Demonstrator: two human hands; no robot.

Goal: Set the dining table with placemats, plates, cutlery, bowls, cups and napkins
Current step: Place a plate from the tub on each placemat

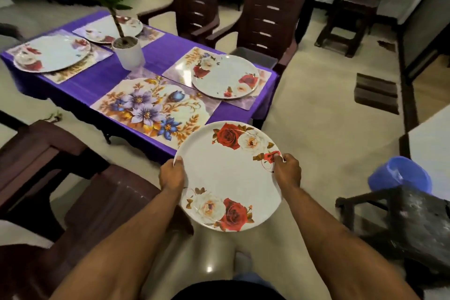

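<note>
Held nearest: rose-patterned plate (pixel 229 175), left hand (pixel 172 174) gripping its rim at 9 o'clock, right hand (pixel 287 169) at 3 o'clock. Bare floral placemat (pixel 153 109) toward 11 o'clock, nearer the left hand, still plateless.

We stood in a home dining room: purple-clothed table (pixel 155 61) at 11 o'clock with floral placemats (pixel 153 109), potted plant (pixel 126 51), brown plastic chairs (pixel 265 24) at 12, tiled floor (pixel 316 117).

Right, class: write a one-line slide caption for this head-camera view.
Both hands, left hand and right hand, carry a rose plate toward the empty placemat.
</note>
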